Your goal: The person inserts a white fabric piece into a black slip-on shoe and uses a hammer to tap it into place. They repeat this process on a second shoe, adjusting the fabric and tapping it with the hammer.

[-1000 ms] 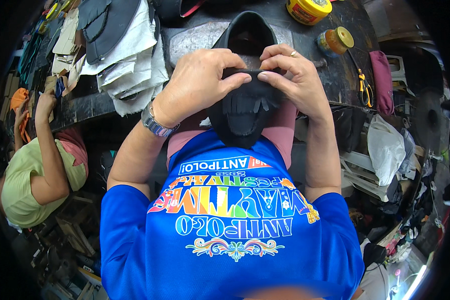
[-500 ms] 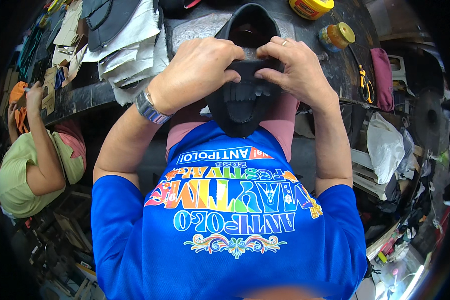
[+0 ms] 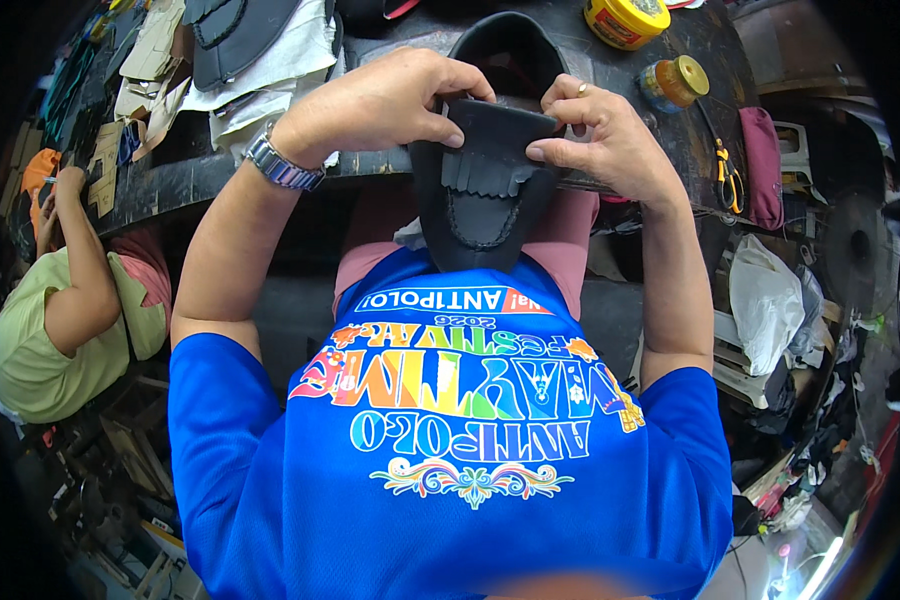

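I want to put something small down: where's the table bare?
Bare table shows right of the yellow tub and jar, beyond the yellow-handled tool; a narrower gap lies between jar and black shoe upper. The left is crowded with white sheets and card pieces.

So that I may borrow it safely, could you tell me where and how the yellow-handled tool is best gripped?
I would take the tool by its handles, the right hand coming from the table's near edge: they lie toward that edge, while the slim end points away.
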### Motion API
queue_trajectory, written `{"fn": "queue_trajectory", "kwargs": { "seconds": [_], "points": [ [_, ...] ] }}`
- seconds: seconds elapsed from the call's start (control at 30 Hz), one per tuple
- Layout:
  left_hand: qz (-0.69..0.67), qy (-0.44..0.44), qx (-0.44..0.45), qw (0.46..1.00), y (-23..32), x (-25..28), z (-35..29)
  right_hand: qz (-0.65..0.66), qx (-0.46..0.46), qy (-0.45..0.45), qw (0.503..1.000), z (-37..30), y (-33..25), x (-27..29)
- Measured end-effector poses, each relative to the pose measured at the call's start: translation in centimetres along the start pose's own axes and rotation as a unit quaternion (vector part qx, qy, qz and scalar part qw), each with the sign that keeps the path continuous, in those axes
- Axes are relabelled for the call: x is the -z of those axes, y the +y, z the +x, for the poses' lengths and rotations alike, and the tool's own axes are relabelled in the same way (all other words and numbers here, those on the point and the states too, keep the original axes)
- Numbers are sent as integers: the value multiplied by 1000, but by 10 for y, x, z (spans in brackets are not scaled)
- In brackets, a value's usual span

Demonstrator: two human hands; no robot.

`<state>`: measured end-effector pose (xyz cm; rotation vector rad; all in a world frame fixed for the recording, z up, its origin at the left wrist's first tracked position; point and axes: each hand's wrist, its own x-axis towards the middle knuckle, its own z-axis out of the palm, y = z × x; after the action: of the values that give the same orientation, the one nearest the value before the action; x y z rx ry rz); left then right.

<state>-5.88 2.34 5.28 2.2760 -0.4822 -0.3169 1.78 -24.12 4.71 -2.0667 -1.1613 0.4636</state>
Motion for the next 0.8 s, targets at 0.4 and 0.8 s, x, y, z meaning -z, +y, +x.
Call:
{"fn": "queue_trajectory", "kwargs": {
  "seconds": [0.4, 0.8],
  "points": [
    [-47, 93, -16, 994, 3, -23, -12, -205, 84, 221, 950, -17, -27, -18],
    [-561, 316, 98, 759, -20, -86, -55, -232, 65, 220, 945, -30, -57, -99]
  ]
}}
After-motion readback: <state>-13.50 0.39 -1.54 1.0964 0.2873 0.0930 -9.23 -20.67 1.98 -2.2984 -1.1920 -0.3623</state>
